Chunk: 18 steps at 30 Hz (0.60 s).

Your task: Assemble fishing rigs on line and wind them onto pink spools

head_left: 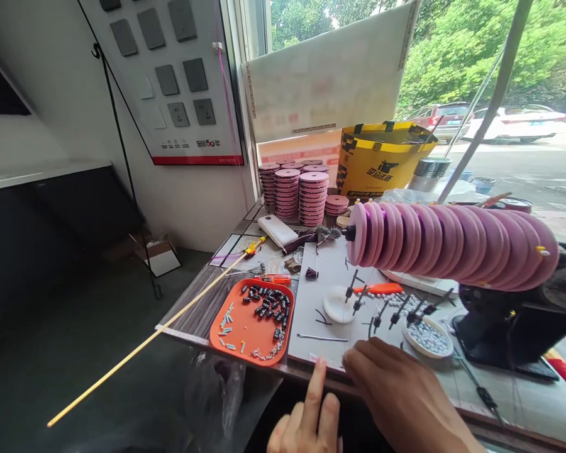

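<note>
The left hand comes up from below the desk, its forefinger stretched straight toward the front edge; whether the folded fingers hold anything, I cannot tell. The right hand is bent over the same edge, knuckles up and fingertips hidden, so its grip cannot be told either. Just beyond them, a slim grey rod lies on a flat, smooth white board, close to the board's front edge. Behind the rod sits a round white disc. To the right, a shallow round dish holds glossy, pebble-like silver beads. Left of the board, at the desk's front edge, a square orange tray with rounded corners carries shiny black beads and thin pale-blue tubes. Matte pink discs are threaded in a ridged row above the desk's right side.
</note>
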Tool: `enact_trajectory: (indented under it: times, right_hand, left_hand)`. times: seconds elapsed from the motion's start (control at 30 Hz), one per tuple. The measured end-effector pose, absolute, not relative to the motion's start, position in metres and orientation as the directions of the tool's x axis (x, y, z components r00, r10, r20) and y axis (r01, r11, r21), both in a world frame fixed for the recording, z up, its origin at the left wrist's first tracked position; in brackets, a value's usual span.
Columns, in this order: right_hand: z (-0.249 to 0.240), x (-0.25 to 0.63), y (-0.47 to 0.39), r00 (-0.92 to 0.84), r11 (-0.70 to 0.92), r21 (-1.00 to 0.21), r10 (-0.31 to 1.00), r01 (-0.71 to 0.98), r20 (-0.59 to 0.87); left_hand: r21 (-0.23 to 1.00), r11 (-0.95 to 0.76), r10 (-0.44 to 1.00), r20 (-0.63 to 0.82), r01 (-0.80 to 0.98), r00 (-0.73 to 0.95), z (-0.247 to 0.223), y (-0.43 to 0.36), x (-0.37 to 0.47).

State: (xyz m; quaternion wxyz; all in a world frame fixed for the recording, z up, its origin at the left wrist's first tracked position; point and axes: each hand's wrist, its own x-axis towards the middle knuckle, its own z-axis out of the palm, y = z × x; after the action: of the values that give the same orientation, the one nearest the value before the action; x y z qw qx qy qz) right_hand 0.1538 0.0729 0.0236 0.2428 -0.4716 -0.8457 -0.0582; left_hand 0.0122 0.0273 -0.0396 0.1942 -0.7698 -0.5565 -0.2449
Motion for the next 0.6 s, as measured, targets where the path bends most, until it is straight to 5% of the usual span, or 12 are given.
enact_trajectory:
  times: [0.2, 0.6]
  right_hand:
    - [0.026, 0.195, 0.073, -0.497, 0.618, -0.128, 0.722, 0.775, 0.481]
    - [0.028, 0.231, 0.067, -0.52, 0.617, -0.148, 0.75, 0.773, 0.408]
  left_hand:
    - [0.046, -0.341, 0.802, 0.535, 0.939, 0.265, -0.032, 0.03, 0.013]
    - [-0.008, -0.322, 0.818, 0.501, 0.947, 0.283, -0.031, 0.033, 0.017]
